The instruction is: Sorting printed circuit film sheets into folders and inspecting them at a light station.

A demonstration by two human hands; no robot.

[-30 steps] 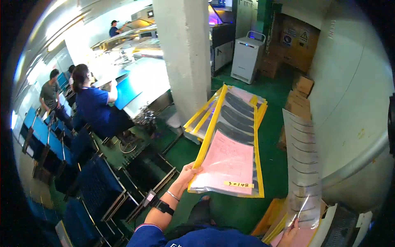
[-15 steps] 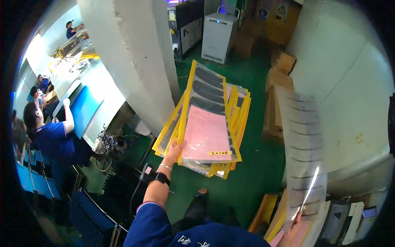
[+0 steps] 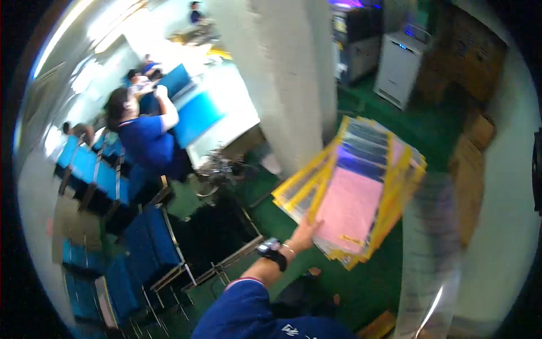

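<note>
- Yellow-edged sleeves (image 3: pixel 370 226) are lying fanned in one stack, right of centre in the frame; the uneven fan is probably coming from one hand's gripping them at a single edge.
- A pink sheet (image 3: pixel 349 203) is showing through the top sleeve, with dark curved shapes above it; clear plastic is apparently serving to keep the contents readable.
- The left hand (image 3: pixel 305 233) is pinching the stack's lower left edge, likely so that the top face is staying uncovered.
- The right hand is not showing, so I cannot tell whether it is spread or gripping.
- A clear strip (image 3: pixel 426 254) is running down the lower right of the frame, blurred; whatever is supporting its lower end is falling outside the picture.
- A black strap (image 3: pixel 274 257) is circling the left wrist, leaving the fingers free.
- Below the sleeves, green floor (image 3: pixel 361 285) is showing, so the hand seems to be bearing their weight.
- A pale pillar (image 3: pixel 282 73) is standing behind, at upper centre.
- At upper left, a co-worker (image 3: pixel 141 138) is sitting at a white table (image 3: pixel 240 99), where a blue board (image 3: pixel 200 116) is lying, presumably within easy reach.
- Blue racks (image 3: pixel 144 240) are filling the lower left.
</note>
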